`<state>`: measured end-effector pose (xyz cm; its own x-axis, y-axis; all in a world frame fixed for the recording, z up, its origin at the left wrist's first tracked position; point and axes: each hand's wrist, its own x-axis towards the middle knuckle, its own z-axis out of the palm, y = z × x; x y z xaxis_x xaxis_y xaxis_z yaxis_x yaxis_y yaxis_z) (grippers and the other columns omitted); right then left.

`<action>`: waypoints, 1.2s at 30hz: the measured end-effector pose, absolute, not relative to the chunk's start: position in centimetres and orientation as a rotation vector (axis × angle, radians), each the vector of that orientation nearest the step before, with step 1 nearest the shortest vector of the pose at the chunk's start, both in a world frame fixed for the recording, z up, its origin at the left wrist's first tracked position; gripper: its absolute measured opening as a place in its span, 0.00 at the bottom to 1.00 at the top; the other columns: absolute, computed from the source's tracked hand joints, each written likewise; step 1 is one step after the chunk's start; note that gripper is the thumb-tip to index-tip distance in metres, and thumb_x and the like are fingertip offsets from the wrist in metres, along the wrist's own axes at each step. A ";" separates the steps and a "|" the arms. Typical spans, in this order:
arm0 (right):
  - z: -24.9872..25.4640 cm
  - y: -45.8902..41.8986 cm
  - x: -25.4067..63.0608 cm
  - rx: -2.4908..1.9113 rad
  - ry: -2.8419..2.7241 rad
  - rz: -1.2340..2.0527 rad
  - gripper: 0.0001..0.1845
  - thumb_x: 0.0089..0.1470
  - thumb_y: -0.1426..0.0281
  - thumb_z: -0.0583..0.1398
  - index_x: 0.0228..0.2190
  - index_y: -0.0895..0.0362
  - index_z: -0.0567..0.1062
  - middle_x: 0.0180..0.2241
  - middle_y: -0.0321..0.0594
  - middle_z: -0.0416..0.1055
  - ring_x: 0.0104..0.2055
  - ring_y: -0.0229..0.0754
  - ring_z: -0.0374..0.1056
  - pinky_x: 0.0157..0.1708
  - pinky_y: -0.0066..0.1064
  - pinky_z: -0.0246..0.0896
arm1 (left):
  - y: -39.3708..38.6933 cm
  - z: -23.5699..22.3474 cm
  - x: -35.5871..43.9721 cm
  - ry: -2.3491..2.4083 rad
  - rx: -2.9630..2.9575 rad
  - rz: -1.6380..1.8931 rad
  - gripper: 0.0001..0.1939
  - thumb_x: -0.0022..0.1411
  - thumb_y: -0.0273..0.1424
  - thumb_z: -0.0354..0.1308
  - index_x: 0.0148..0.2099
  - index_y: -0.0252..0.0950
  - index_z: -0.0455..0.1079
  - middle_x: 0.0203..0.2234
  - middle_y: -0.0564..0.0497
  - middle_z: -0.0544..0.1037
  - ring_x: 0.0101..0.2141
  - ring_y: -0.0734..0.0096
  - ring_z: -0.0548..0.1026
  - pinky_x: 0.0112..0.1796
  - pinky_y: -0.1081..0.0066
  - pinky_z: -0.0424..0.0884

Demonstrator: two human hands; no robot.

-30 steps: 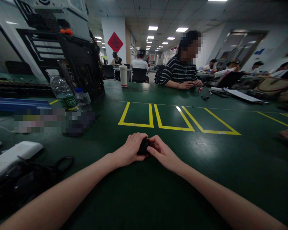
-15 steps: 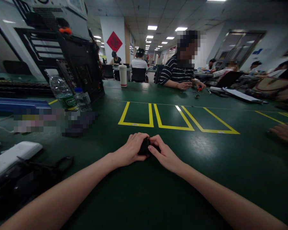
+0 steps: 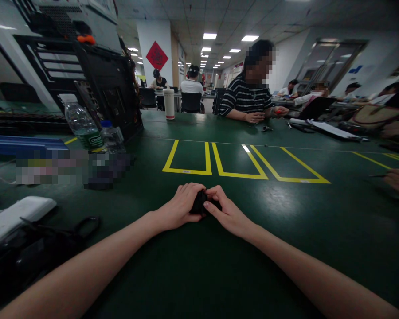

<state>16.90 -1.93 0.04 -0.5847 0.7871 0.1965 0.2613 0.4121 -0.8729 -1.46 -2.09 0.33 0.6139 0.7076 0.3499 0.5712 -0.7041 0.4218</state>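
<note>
Left hand (image 3: 179, 204) and right hand (image 3: 223, 209) meet on a small black object (image 3: 198, 204), which is clasped between them at the middle of the green tabletop (image 3: 199, 270). The left hand curls over one side; the right thumb and fingers grip the other. Mostly covered, the object appears rounded. Beyond lie three yellow tape outlines (image 3: 242, 177).

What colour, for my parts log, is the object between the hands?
The object is black, clearest in the head view.

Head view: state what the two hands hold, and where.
A small black object: left hand around its left side, right hand at its right side.
</note>
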 end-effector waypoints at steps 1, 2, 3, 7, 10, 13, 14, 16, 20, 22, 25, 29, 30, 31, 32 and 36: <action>0.0 -1.9 16.9 -0.880 -2.071 1.128 0.07 0.55 0.67 0.51 0.38 0.53 0.59 0.33 0.36 0.63 0.35 0.38 0.63 0.36 0.34 0.60 | -2.1 0.3 -1.5 1.038 2.570 0.722 0.29 0.51 0.29 0.60 0.51 0.38 0.49 0.44 0.47 0.63 0.43 0.61 0.63 0.43 0.62 0.60; 0.0 -1.9 17.0 -0.872 -2.078 1.115 0.08 0.55 0.67 0.52 0.38 0.53 0.59 0.34 0.36 0.63 0.36 0.38 0.63 0.37 0.34 0.60 | -2.1 0.3 -1.5 1.034 2.568 0.712 0.29 0.51 0.29 0.59 0.52 0.39 0.49 0.44 0.47 0.63 0.43 0.61 0.63 0.43 0.62 0.60; 0.1 -1.9 17.1 -0.865 -2.086 1.091 0.09 0.54 0.68 0.53 0.39 0.53 0.60 0.35 0.36 0.63 0.38 0.39 0.63 0.38 0.35 0.60 | -2.1 0.4 -1.5 1.031 2.565 0.707 0.29 0.51 0.29 0.59 0.52 0.39 0.49 0.44 0.47 0.63 0.43 0.62 0.63 0.43 0.62 0.60; 0.1 -2.0 17.2 -0.870 -2.081 1.079 0.15 0.52 0.70 0.55 0.42 0.52 0.58 0.38 0.38 0.62 0.41 0.40 0.62 0.41 0.37 0.60 | -2.2 0.5 -1.5 1.032 2.562 0.703 0.29 0.51 0.28 0.59 0.52 0.38 0.49 0.45 0.46 0.62 0.44 0.61 0.63 0.44 0.62 0.60; 0.2 -1.9 17.2 -0.915 -2.057 1.171 0.16 0.52 0.68 0.54 0.43 0.54 0.58 0.39 0.40 0.63 0.42 0.41 0.62 0.41 0.38 0.60 | -2.2 0.4 -1.5 1.041 2.552 0.709 0.29 0.51 0.28 0.59 0.52 0.38 0.49 0.45 0.46 0.62 0.43 0.61 0.63 0.43 0.62 0.60; 0.2 -1.8 17.2 -0.922 -2.067 1.171 0.13 0.52 0.69 0.55 0.41 0.55 0.61 0.40 0.39 0.64 0.42 0.41 0.62 0.43 0.39 0.59 | -2.2 0.4 -1.5 1.053 2.553 0.713 0.29 0.50 0.27 0.60 0.51 0.38 0.49 0.44 0.46 0.62 0.43 0.61 0.63 0.43 0.62 0.61; 0.2 -1.8 17.2 -0.913 -2.079 1.150 0.12 0.52 0.69 0.55 0.40 0.55 0.62 0.39 0.39 0.64 0.42 0.41 0.62 0.43 0.39 0.59 | -2.2 0.5 -1.5 1.049 2.558 0.704 0.29 0.50 0.27 0.60 0.51 0.38 0.49 0.45 0.46 0.62 0.43 0.61 0.63 0.43 0.61 0.60; 0.3 -1.8 17.3 -0.906 -2.115 1.096 0.11 0.51 0.69 0.56 0.39 0.55 0.62 0.38 0.38 0.64 0.41 0.41 0.62 0.42 0.39 0.59 | -2.3 0.8 -1.5 1.030 2.566 0.676 0.28 0.51 0.27 0.59 0.51 0.38 0.49 0.45 0.46 0.62 0.44 0.61 0.63 0.44 0.61 0.60; 0.4 -2.0 17.3 -0.896 -2.138 1.063 0.12 0.51 0.69 0.56 0.39 0.54 0.62 0.38 0.38 0.64 0.41 0.41 0.62 0.42 0.38 0.59 | -2.4 1.3 -1.6 1.024 2.559 0.634 0.27 0.52 0.27 0.58 0.51 0.37 0.49 0.46 0.45 0.62 0.45 0.61 0.63 0.44 0.61 0.60; 0.3 -2.1 17.2 -0.886 -2.110 1.115 0.10 0.53 0.67 0.54 0.39 0.54 0.61 0.38 0.38 0.65 0.40 0.40 0.63 0.41 0.37 0.60 | -2.4 1.4 -1.6 1.032 2.556 0.635 0.27 0.52 0.28 0.58 0.51 0.37 0.49 0.45 0.45 0.62 0.45 0.61 0.63 0.44 0.60 0.60; 0.2 -2.1 17.0 -0.902 -2.066 1.166 0.08 0.56 0.66 0.49 0.39 0.54 0.61 0.36 0.37 0.65 0.37 0.38 0.64 0.38 0.35 0.61 | -2.4 1.4 -1.5 1.030 2.554 0.638 0.27 0.53 0.28 0.58 0.51 0.37 0.49 0.45 0.45 0.63 0.44 0.61 0.63 0.44 0.60 0.60; 0.1 -2.0 17.2 -0.917 -2.121 1.057 0.09 0.54 0.68 0.53 0.38 0.54 0.61 0.37 0.37 0.64 0.39 0.39 0.62 0.40 0.36 0.60 | -2.5 1.4 -1.6 1.023 2.554 0.637 0.27 0.53 0.28 0.58 0.52 0.38 0.49 0.45 0.45 0.62 0.44 0.61 0.63 0.44 0.60 0.60; 0.1 -2.0 17.2 -0.923 -2.140 1.013 0.10 0.53 0.68 0.54 0.39 0.53 0.62 0.37 0.38 0.63 0.39 0.40 0.61 0.41 0.37 0.59 | -2.5 1.4 -1.6 1.024 2.552 0.637 0.27 0.53 0.28 0.58 0.52 0.38 0.49 0.45 0.45 0.62 0.44 0.61 0.63 0.44 0.60 0.60; 0.1 -2.1 17.3 -0.929 -2.152 0.978 0.11 0.51 0.69 0.56 0.39 0.53 0.62 0.38 0.38 0.62 0.40 0.40 0.61 0.41 0.37 0.58 | -2.5 1.4 -1.6 1.027 2.550 0.638 0.27 0.53 0.28 0.58 0.52 0.38 0.49 0.46 0.45 0.62 0.45 0.61 0.63 0.45 0.60 0.60; 0.1 -2.1 17.4 -0.934 -2.157 0.960 0.13 0.50 0.69 0.56 0.39 0.53 0.62 0.38 0.38 0.62 0.40 0.41 0.60 0.41 0.37 0.58 | -2.4 1.4 -1.6 1.031 2.548 0.637 0.28 0.53 0.28 0.58 0.52 0.38 0.49 0.46 0.45 0.62 0.45 0.61 0.63 0.45 0.60 0.60; 0.1 -2.1 17.3 -0.911 -2.088 1.053 0.09 0.53 0.68 0.54 0.39 0.53 0.61 0.36 0.37 0.61 0.38 0.39 0.61 0.38 0.35 0.60 | -2.4 1.3 -1.6 1.037 2.552 0.630 0.28 0.52 0.28 0.59 0.52 0.37 0.49 0.46 0.45 0.62 0.45 0.61 0.63 0.45 0.61 0.60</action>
<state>17.28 -2.08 0.14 -0.5688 0.7935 0.2164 0.2978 0.4440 -0.8451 -1.61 -2.40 1.32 0.6402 0.7160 0.2784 0.5775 -0.6876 0.4402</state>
